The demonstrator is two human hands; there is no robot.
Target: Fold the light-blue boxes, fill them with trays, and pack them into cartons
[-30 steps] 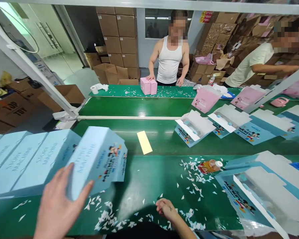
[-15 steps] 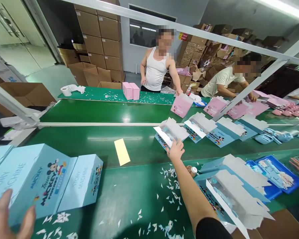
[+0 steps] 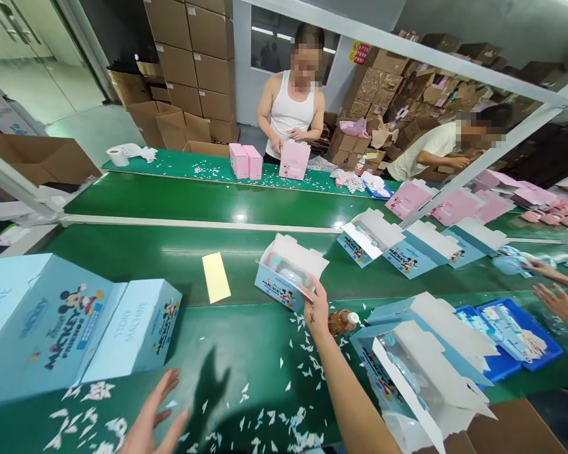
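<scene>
My right hand (image 3: 317,309) grips the right side of an open blue Mickey box (image 3: 278,287) with raised white flaps and a clear plastic insert inside. The box is over the green belt, tilted. My left hand (image 3: 155,413) is at the bottom, fingers spread and holding nothing, above the green surface. To its left stand closed light-blue boxes (image 3: 135,328) with Mickey print. A yellow paper (image 3: 216,277) lies between them and the held box. A brown bottle with a white cap (image 3: 343,321) lies beside my right wrist.
More open blue boxes (image 3: 414,252) stand along the belt at right, others (image 3: 407,372) nearer me. Blue trays (image 3: 544,347) lie beside a person's hands. White scraps (image 3: 284,419) litter the front. Across, a person in a white vest (image 3: 292,104) handles a pink box (image 3: 294,160). A metal bar (image 3: 194,224) crosses.
My right hand has drawn the blue box left and nearer. My left hand has moved right, away from the closed boxes. Across, the person has pulled the pink box close, using both hands.
</scene>
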